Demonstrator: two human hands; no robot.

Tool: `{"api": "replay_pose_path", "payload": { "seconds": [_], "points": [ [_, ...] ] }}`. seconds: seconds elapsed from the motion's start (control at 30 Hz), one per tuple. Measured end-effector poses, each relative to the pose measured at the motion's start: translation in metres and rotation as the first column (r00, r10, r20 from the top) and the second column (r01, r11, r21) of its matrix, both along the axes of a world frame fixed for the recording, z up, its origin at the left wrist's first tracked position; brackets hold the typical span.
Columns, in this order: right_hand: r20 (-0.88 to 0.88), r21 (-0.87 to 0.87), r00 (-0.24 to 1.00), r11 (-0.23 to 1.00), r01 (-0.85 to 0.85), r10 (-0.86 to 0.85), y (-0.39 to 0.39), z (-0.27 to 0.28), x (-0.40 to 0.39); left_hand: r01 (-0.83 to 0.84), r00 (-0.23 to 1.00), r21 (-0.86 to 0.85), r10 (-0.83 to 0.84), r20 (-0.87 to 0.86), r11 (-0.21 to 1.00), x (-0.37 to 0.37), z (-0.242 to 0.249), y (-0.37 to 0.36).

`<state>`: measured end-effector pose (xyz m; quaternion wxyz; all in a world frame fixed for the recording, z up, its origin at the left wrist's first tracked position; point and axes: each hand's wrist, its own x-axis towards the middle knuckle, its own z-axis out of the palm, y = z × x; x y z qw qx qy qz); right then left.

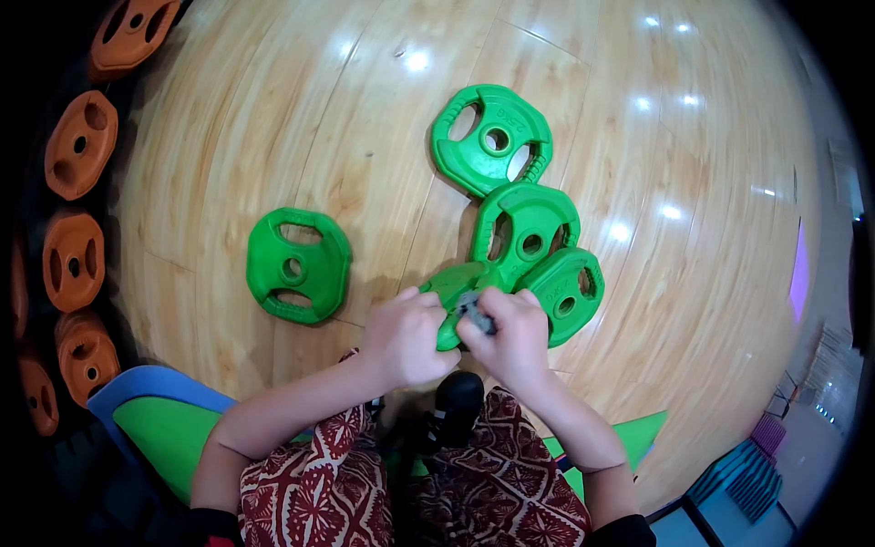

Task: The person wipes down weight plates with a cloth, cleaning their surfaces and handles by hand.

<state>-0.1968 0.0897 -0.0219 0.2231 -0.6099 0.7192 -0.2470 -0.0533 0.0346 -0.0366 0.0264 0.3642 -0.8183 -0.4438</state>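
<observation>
A green weight plate (456,277) is tilted up in front of me, and my left hand (407,337) is closed round its near left edge. My right hand (509,335) is closed on a bunched grey cloth (475,313) at the plate's right side. Behind the held plate, a second green plate (540,210) lies on the floor, overlapping a third green plate (483,167) farther out. Another green plate (549,284) lies just right of my right hand. Apart from these, a green plate (321,261) rests flat to the left.
Several orange weight plates (84,169) stand in a column along the left edge. Under me is a green and blue mat (164,428) on the wooden floor (365,118). Teal stacked items (740,481) are at the lower right, and a purple strip (799,273) is at the right.
</observation>
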Motion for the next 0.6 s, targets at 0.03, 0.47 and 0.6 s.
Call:
{"api": "replay_pose_path", "payload": {
  "seconds": [0.03, 0.47, 0.6],
  "points": [
    [0.015, 0.039, 0.997, 0.997, 0.071, -0.072, -0.001, -0.003, -0.006, 0.015, 1.000, -0.012, -0.015, -0.006, 1.000, 0.000, -0.001, 0.000],
    [0.336, 0.212, 0.873, 0.932, 0.295, -0.353, -0.010, -0.043, -0.022, 0.060, 0.995, -0.050, -0.056, 0.083, 0.997, 0.021, 0.004, -0.037],
    [0.378, 0.145, 0.904, 0.977, 0.154, -0.199, -0.003, -0.038, 0.001, 0.090, 0.951, 0.115, -0.120, 0.286, 0.989, 0.029, 0.016, -0.046]
  ]
}}
